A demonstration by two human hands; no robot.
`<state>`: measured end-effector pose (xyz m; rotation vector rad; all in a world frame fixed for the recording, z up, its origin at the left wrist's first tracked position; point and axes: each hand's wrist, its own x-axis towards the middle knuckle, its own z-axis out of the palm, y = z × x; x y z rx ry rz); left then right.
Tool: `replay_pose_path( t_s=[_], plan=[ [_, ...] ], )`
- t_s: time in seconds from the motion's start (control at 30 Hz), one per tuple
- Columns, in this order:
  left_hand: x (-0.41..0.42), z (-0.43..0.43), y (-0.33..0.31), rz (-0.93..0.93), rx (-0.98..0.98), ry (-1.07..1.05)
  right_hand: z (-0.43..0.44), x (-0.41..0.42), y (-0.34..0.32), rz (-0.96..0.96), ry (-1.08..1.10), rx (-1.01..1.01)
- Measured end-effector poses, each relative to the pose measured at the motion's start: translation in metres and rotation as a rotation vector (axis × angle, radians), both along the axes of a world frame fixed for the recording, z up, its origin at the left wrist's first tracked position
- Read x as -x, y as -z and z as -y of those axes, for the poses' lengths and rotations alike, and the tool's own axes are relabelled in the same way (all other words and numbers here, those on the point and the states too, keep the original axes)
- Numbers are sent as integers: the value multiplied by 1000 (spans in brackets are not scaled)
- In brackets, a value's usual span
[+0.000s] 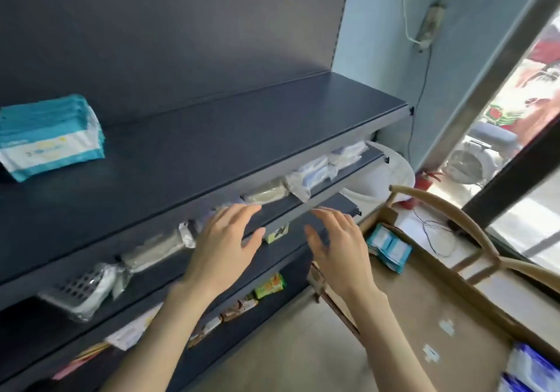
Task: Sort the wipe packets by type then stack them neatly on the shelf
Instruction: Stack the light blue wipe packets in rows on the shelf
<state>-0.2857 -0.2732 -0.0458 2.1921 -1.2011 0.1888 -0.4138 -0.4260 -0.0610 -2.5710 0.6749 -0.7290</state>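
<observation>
Teal-and-white film wraps the wipe packets (389,247) lying in the cardboard box (424,310) on the right. By their look they are light, soft and squashy, with a slick skin that could slide between fingers. Each is probably best taken by its long edges, thumb beneath and fingers across the flat top, since the sealed ends would likely crumple. Both the left grip (222,246) and the right grip (339,246) hang spread and empty, fingers straight, in front of the lower shelves. The boxed packets lie just beside the right grip, to its right, not touching it. A neat stack (50,137) of the same teal sort sits on the top shelf (242,137), well apart from the left grip, up and to its left. At the lower right edge show some blue-and-white packets (530,367), possibly another type.
</observation>
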Motion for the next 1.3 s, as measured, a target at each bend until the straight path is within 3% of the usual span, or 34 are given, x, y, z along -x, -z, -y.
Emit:
replay_pose_path(
  t_s=[0.27,0.5,0.87,1.3],
  plan=[
    [136,87,92,-213,-214,216,46,161,75,-265,171,-141],
    [182,140,122,-256,-456,404,70,226,118,-297,366,-276],
    [125,286,138,-280,-499,502,192,181,135,-270,523,-338],
    [41,476,231,-540,-751,529,354,89,211,-387,652,-638]
  ],
)
